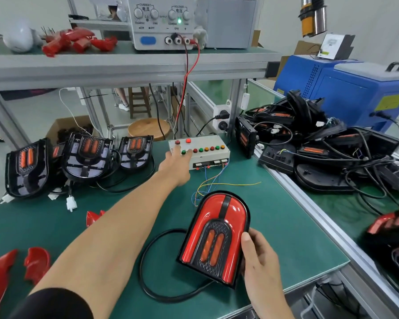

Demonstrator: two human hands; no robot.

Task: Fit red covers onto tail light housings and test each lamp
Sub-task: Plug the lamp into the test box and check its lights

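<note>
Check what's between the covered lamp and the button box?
Head view: thin coloured wires on bare green mat between lamp and button box.

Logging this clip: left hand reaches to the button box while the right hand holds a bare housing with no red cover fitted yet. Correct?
Not quite. In the head view the tail light in the right hand already has its red cover on. The left hand is indeed at the button box.

The left arm extends forward, forearm bare below a dark sleeve. The left hand lies palm down with fingers straight. The right hand sits low and near, wrist bent, thumb forward and fingers curled in a grip.
</note>
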